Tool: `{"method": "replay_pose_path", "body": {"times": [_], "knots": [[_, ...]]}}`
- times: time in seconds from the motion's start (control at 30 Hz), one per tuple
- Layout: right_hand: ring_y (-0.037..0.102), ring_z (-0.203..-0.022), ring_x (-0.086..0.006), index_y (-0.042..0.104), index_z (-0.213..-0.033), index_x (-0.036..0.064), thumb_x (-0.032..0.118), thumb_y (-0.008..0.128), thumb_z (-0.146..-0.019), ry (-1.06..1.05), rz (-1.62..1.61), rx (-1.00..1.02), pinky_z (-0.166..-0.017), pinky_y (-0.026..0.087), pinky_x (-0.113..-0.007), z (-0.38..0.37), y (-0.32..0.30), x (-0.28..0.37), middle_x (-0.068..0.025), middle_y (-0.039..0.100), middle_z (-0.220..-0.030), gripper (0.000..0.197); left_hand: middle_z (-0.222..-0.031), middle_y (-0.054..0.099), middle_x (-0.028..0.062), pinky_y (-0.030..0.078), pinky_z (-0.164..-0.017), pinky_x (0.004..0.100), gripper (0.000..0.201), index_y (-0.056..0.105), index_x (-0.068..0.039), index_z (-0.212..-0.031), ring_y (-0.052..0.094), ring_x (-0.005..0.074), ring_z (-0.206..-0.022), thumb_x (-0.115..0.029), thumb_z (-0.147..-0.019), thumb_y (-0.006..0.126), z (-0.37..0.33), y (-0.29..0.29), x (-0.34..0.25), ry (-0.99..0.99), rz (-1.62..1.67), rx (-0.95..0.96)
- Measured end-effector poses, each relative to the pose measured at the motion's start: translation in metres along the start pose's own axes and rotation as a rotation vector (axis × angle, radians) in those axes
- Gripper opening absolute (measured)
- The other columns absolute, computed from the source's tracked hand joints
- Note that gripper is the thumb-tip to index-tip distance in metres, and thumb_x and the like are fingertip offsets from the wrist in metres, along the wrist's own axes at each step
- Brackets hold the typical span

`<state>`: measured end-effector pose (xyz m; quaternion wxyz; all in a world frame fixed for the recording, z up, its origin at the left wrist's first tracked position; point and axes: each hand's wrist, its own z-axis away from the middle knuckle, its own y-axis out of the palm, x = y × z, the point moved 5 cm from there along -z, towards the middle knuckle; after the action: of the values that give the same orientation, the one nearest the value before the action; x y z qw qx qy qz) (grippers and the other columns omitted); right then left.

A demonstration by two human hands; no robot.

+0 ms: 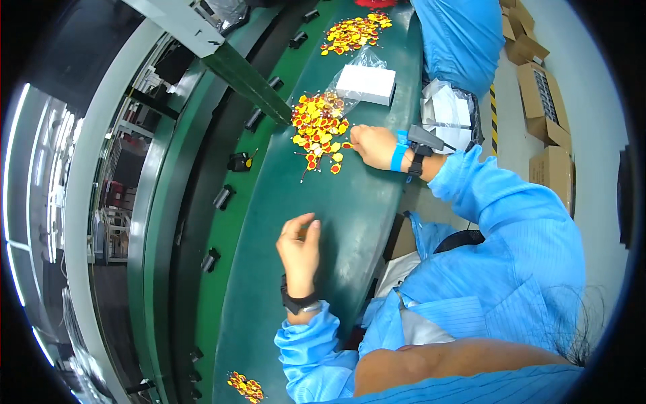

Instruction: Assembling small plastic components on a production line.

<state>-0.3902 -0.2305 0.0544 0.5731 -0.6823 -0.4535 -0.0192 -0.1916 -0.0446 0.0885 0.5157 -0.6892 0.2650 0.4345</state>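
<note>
My right hand [374,147], with a blue band and a black strap at the wrist, reaches to the edge of a pile of small yellow-and-red round pieces [316,121], some with thin dark leads. Its thumb and fingers pinch one yellow-and-red piece [348,145] at the pile's right side. Nearer to me, my left hand [299,250] hovers over the green work surface [296,195]. Its fingers are loosely bent, the thumb stands apart, and nothing shows in it. A black band circles that wrist.
A white box [367,83] and clear plastic lie beyond the pile. Farther off is another heap of pieces [356,32]; a small one [245,387] lies near. Black parts [224,196] line the green strip at left. A blue-clothed person [461,40] sits at far right, near cardboard boxes [552,168].
</note>
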Motion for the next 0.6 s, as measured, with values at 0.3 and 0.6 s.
{"method": "replay_pose_path", "body": {"times": [0.3, 0.6], "knots": [[0.059, -0.068, -0.0088, 0.056, -0.095, 0.0003, 0.009, 0.06, -0.088, 0.073, -1.2, 0.622, -0.056, 0.048, -0.022, 0.067, -0.013, 0.109, -0.0044, 0.062, -0.077, 0.012, -0.081, 0.066, 0.0042, 0.041, -0.05, 0.0162, 0.02, 0.062, -0.001, -0.104, 0.058, 0.0067, -0.06, -0.011, -0.087, 0.066, 0.046, 0.023, -0.045, -0.11, 0.626, -0.013], [0.052, -0.057, -0.0103, 0.061, -0.086, 0.0043, 0.023, 0.062, -0.09, 0.503, -1.628, 1.144, -0.052, 0.041, -0.023, 0.118, 0.014, 0.139, -0.0019, 0.058, -0.069, 0.019, -0.079, 0.064, 0.0038, 0.043, -0.053, 0.0185, 0.012, 0.064, 0.001, -0.096, 0.056, 0.0072, -0.063, -0.006, -0.085, 0.067, 0.091, 0.004, -0.048, 0.054, 0.612, -0.014]]}}
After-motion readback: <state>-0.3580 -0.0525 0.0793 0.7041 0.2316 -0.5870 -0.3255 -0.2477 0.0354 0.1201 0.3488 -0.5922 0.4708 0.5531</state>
